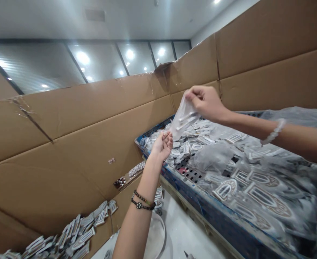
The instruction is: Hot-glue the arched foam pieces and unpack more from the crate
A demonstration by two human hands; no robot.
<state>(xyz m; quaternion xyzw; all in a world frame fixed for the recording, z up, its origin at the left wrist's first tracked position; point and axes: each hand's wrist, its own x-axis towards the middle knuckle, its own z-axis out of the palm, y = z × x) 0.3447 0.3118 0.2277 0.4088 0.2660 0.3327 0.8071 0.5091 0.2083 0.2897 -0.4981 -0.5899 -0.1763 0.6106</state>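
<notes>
Above the blue crate, my right hand [205, 102] pinches the top of a translucent plastic bag [180, 114] between thumb and fingers. My left hand [163, 145] is closed at the bag's lower end, its fingers curled with the palm partly turned up. The bag stretches slanting between the two hands. White shapes show through it; whether they lie inside or behind it I cannot tell. Below the hands, the blue crate [196, 203] is filled with small arched window-like pieces [225, 189], many in clear bags.
Cardboard walls [93, 133] surround the work area. Loose arched pieces [74, 233] lie heaped on cardboard at lower left. A round white container [158, 235] stands on the white table [185, 230], partly behind my left forearm. White beads [137, 169] lie along the wall.
</notes>
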